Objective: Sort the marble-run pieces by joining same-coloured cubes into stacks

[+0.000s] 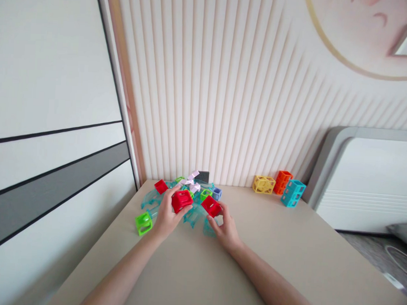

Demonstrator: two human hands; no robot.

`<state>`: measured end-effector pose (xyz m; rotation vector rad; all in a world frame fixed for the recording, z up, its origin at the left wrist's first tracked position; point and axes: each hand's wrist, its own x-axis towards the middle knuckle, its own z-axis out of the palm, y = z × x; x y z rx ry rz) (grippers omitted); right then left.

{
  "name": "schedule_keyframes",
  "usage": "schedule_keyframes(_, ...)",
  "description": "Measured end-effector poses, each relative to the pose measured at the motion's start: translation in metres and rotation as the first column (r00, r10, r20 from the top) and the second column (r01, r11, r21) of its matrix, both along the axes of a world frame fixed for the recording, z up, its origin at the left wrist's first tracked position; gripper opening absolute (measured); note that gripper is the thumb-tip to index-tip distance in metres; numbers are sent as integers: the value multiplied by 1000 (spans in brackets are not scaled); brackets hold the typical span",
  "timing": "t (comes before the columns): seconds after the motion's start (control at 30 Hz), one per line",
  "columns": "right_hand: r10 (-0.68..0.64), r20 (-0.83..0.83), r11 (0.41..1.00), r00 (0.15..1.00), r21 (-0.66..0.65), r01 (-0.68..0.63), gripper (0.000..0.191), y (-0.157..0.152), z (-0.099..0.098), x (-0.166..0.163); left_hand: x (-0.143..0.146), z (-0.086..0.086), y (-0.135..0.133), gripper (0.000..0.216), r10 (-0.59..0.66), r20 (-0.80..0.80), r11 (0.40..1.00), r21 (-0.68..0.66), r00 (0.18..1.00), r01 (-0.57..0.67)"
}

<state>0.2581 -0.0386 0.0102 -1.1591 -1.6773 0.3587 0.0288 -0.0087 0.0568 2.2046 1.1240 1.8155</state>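
Note:
My left hand (167,216) is closed around a red block (182,201) with open, frame-like sides, held above the table. In my right hand (226,227) a second red block (211,207) is pinched between thumb and fingers, tilted, a short way to the right of the first. The two blocks are apart. Beneath and behind them lies a pile of translucent teal pieces (193,215), partly hidden by my hands. A green block (143,223) sits on the table left of my left hand, and another red block (161,186) lies behind it.
Pale purple pieces (193,184), a blue-purple block (217,193) and a dark grey piece (203,176) are in the pile near the wall. Farther right stand a yellow block group (263,184), an orange stack (283,182) and a blue stack (293,193). A cabinet (54,164) borders the left.

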Motion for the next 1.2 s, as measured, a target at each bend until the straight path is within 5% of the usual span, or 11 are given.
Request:
schedule_keyframes(0.2, -132, -189, 991, 973, -26, 130, 49, 11, -7, 2, 44, -3, 8, 52, -69, 34, 997, -15, 997, 70)
schedule_keyframes(0.37, -137, -238, 986, 962, 57, 155, 44, 16, -6, 4, 44, -15, -7, 41, -144, -42, 989, -24, 989, 143)
schedule_keyframes(0.5, -58, -163, 983, 985, 164, 85, 40, 11, 3, 4, 39, -21, -14, 43, -195, -2, 977, -93, 981, 194)
schedule_keyframes(0.73, -19, 4, 952, 1000, 304, 17, 43, 3, 9, 6, 44, -26, -15, 58, -281, 420, 875, -258, 863, 410)
schedule_keyframes(1.2, -26, 152, 881, 988, 471, -49, 42, -10, 14, 1, 41, -35, -14, 52, -318, 273, 880, -271, 908, 390)
